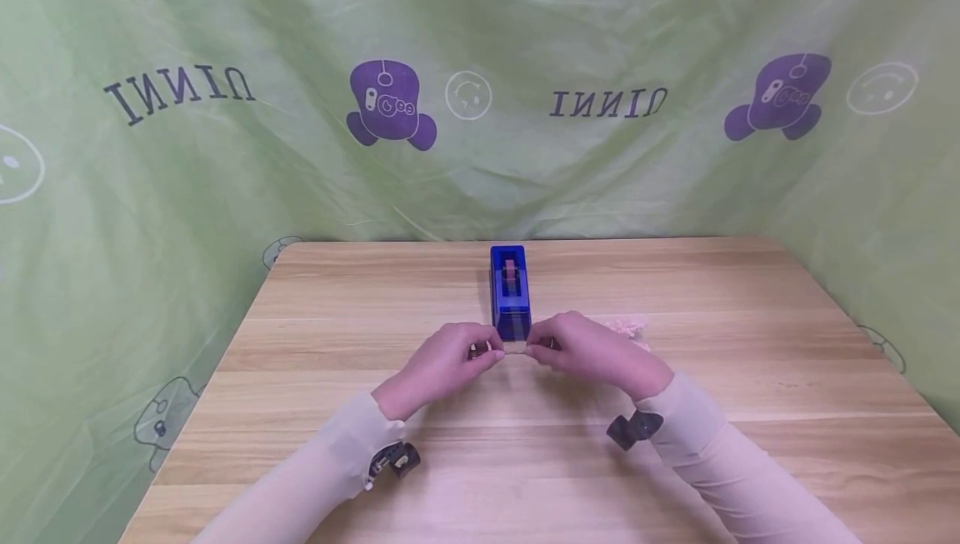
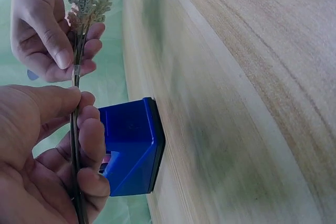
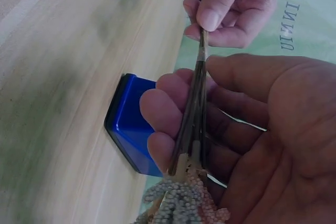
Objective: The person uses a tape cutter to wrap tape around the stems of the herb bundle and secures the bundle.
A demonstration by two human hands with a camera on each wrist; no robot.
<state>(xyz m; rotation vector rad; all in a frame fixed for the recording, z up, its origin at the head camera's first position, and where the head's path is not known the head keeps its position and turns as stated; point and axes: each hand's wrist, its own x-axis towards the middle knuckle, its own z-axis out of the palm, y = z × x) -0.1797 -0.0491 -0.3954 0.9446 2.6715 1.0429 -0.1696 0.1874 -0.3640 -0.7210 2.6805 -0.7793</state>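
Note:
My left hand (image 1: 446, 362) and right hand (image 1: 590, 354) meet near the table's middle, holding a thin bundle of flower stems (image 3: 194, 106) level between them. In the left wrist view, the left thumb and fingers pinch the dark stems along their lower part. Closer to the flower heads (image 3: 184, 200), which look beaded, grey-green and pink, the right hand grips the stems. A strip of clear tape (image 2: 76, 71) wraps the stems in the short gap between both hands. Just beyond the fingers stands a blue tape dispenser (image 1: 510, 298) with a roll inside.
The wooden table (image 1: 337, 294) spreads out around both hands. A green printed curtain (image 1: 480, 177) hangs behind it and along the sides. On each wrist sits a small black camera (image 1: 633, 429), over light sleeves (image 1: 720, 452).

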